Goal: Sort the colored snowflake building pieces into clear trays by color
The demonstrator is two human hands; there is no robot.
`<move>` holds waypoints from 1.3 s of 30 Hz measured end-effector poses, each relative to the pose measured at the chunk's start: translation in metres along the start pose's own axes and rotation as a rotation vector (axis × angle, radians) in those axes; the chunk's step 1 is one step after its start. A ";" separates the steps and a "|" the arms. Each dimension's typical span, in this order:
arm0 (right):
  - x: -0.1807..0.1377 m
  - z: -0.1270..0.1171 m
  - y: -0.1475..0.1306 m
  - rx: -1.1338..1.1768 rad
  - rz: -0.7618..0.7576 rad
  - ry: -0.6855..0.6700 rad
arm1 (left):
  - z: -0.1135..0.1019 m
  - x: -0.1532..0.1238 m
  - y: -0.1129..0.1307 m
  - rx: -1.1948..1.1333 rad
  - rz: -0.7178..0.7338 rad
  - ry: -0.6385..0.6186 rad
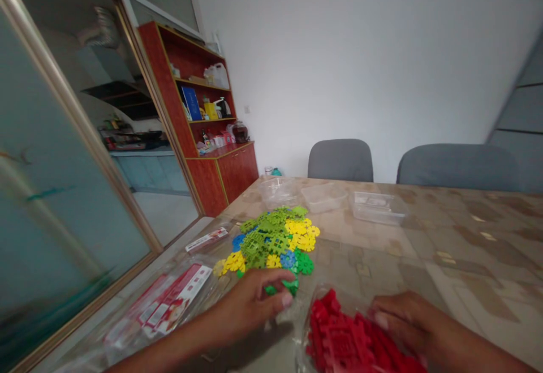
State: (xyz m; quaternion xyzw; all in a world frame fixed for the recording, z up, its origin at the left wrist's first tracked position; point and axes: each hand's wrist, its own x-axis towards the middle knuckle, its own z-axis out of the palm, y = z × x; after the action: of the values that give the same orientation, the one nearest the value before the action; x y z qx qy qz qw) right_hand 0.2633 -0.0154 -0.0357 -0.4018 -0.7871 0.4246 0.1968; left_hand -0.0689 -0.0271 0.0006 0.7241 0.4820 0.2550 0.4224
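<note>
My right hand (403, 322) grips the near right side of a clear plastic container (300, 339) filled with red plastic building pieces (339, 336). To its left, my left hand (263, 299) hovers over the table with thumb and index finger apart. Green pieces (292, 287) show between and just beyond those fingertips; they appear to lie behind the hand. Further off is a loose heap of flat interlocking pieces: light green squares (267, 237), yellow discs (303, 234), a blue disc (288, 258) and darker green discs (304, 261).
Clear plastic tubs (278, 193) stand in a row along the table's far side. Packaging with red and white labels (178, 299) lies at the left. Two grey chairs (340, 161) stand behind the table (445, 248); a reddish wooden cabinet (237, 172) is at the back left.
</note>
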 end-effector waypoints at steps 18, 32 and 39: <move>0.024 -0.001 -0.016 0.292 0.113 0.145 | -0.108 0.021 0.038 0.275 0.165 0.458; 0.024 0.004 -0.003 0.319 0.128 0.128 | -0.116 0.059 -0.004 1.070 0.148 0.584; 0.024 0.007 -0.001 0.333 0.123 0.135 | -0.105 0.060 -0.006 1.194 0.215 0.560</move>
State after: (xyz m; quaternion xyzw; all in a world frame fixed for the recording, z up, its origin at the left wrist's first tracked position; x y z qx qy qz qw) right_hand 0.2438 0.0004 -0.0393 -0.4385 -0.6650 0.5323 0.2866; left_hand -0.1293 0.0671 0.0467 0.7839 0.5572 0.1635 -0.2197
